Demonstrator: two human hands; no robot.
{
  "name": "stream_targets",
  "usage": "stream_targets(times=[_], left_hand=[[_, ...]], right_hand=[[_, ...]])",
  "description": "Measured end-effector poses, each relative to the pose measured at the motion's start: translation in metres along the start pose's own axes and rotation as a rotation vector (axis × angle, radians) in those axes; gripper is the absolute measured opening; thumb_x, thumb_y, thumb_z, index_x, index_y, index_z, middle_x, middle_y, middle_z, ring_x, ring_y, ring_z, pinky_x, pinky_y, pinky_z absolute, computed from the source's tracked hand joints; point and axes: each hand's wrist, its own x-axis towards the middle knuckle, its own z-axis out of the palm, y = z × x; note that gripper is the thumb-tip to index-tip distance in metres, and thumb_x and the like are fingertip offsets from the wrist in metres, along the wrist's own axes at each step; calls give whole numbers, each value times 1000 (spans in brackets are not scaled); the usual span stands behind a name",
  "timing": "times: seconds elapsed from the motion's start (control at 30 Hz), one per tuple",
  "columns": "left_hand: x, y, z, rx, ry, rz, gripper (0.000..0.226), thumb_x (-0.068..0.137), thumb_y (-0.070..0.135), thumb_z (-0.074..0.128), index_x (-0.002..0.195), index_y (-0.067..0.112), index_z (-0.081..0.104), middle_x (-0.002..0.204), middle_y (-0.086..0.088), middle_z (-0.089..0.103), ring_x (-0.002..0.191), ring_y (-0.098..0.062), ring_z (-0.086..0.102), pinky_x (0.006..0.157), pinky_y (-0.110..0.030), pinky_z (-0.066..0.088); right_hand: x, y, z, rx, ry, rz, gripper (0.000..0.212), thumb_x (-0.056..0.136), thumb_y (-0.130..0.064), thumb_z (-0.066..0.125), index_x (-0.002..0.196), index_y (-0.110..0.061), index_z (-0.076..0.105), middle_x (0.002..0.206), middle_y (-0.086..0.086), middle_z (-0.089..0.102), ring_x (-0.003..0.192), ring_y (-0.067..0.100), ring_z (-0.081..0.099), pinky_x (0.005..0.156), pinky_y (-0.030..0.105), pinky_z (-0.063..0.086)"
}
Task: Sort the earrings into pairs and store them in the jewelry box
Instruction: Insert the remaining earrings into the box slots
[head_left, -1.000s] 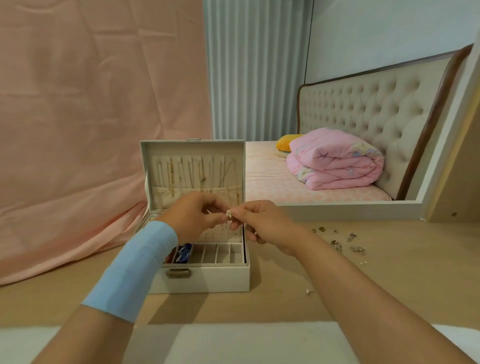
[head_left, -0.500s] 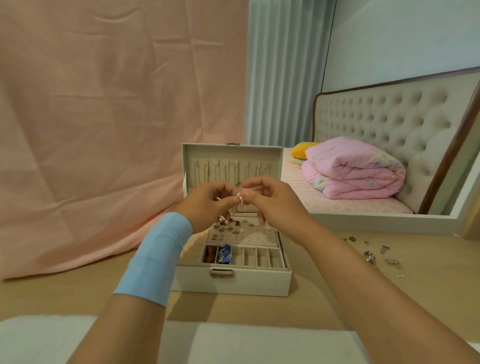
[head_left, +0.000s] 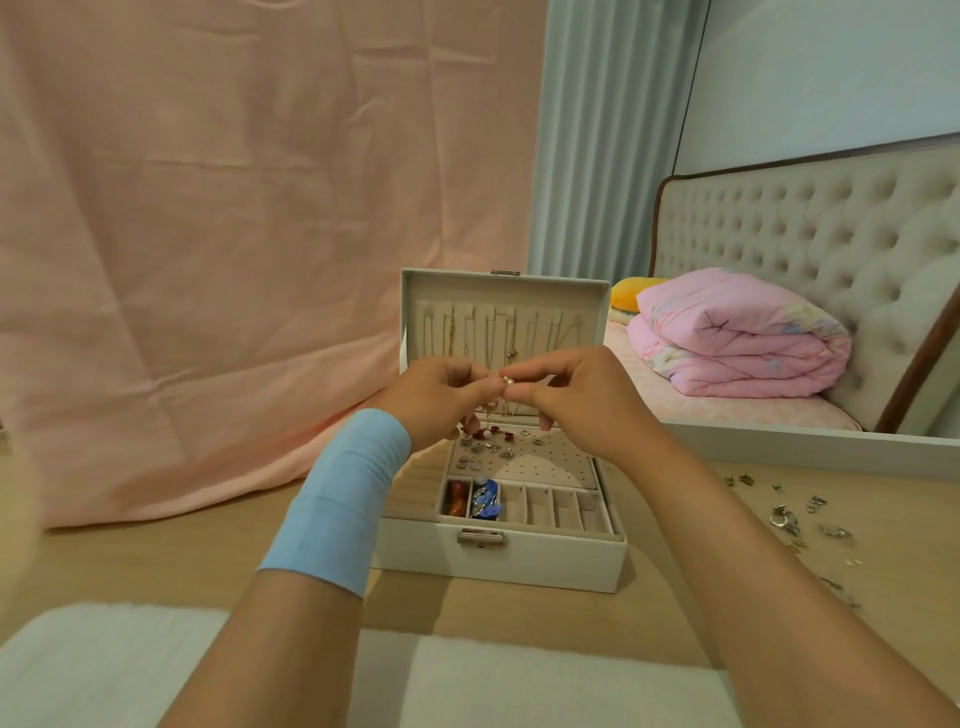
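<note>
A white jewelry box (head_left: 519, 564) stands open on the wooden table, its lid upright with necklaces hanging inside. Several earrings (head_left: 483, 452) are pinned on its perforated pad, and red and blue pieces fill two front compartments. Above the box, my left hand (head_left: 441, 397) and my right hand (head_left: 576, 400) meet fingertip to fingertip, both pinching one small pearl earring (head_left: 508, 382). Loose earrings (head_left: 789, 519) lie scattered on the table to the right.
A pink cloth (head_left: 234, 234) hangs behind and drapes onto the table at the left. A mirror (head_left: 779, 312) at the right shows a bed with a folded pink quilt. A white pad (head_left: 104, 670) lies at the near table edge.
The view has shifted left and tilted, so the box now shows its pad. Both hands stay together on the small earring, raised slightly above the box.
</note>
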Motion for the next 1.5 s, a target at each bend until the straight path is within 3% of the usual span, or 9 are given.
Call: stream_targets(times=[0.2, 0.33, 0.53, 0.7, 0.77, 0.87, 1.0, 1.17, 1.5], left_hand=[[2, -4, 5, -89, 29, -90, 23, 99, 35, 53, 96, 22, 73, 80, 5, 66, 58, -8, 56, 56, -22, 47], [3, -8, -2, -267, 47, -208, 33, 102, 36, 48, 91, 18, 73, 68, 6, 57, 53, -9, 47, 50, -21, 39], [4, -6, -9, -583, 10, -370, 37, 105, 36, 43, 101, 9, 68, 66, 4, 50, 50, -5, 43, 43, -14, 37], [5, -5, -6, -756, -89, -409, 26, 104, 20, 44, 106, 5, 65, 72, -1, 50, 57, -6, 45, 45, -12, 43], [4, -6, -6, -731, -98, -408, 22, 102, 16, 49, 109, 5, 66, 71, -1, 52, 60, -7, 47, 47, -12, 45], [2, -8, -6, -583, -75, -377, 20, 100, 21, 54, 106, 9, 68, 69, 3, 54, 59, -6, 48, 50, -13, 45], [3, -8, -5, -464, -21, -316, 23, 99, 32, 55, 102, 15, 70, 77, 3, 58, 62, -8, 51, 57, -19, 44], [3, -7, -3, -362, 13, -238, 22, 99, 38, 53, 101, 24, 71, 83, 9, 71, 66, -9, 58, 64, -23, 46], [5, -6, 8, -307, -78, -173, 22, 92, 37, 63, 106, 24, 75, 91, 9, 72, 71, -9, 58, 70, -24, 50]], right_hand=[[0, 16, -5, -97, 33, 85, 14, 87, -25, 78, 100, -28, 81, 91, -15, 75, 50, -6, 58, 64, 18, 48], [-1, 23, -7, -48, 57, 192, 11, 89, -21, 77, 99, -25, 80, 101, -11, 75, 48, 9, 63, 56, 14, 48], [2, 16, -10, 745, 113, 495, 18, 96, -19, 67, 112, -11, 70, 102, 2, 78, 54, 11, 62, 39, 19, 39], [3, 13, -10, 1066, 68, 622, 7, 96, -20, 65, 97, -16, 70, 93, -1, 77, 52, 5, 61, 39, 15, 42], [3, 20, -11, 918, 67, 591, 8, 95, -20, 67, 98, -14, 71, 92, -1, 76, 50, 6, 56, 39, 16, 40], [-1, 32, -10, 230, 76, 401, 9, 93, -17, 71, 98, -14, 78, 98, -2, 77, 50, 7, 53, 47, 21, 43], [-4, 39, -2, -244, -48, 257, 12, 89, -20, 76, 100, -21, 81, 110, -6, 75, 89, 2, 60, 77, 17, 44], [-1, 41, -5, -419, 72, 190, 14, 89, -26, 77, 102, -24, 81, 109, -5, 76, 102, 12, 66, 93, 34, 52], [0, 54, -8, -594, 48, 178, 9, 89, -33, 75, 96, -31, 80, 99, -12, 75, 95, 13, 64, 77, 29, 46]])
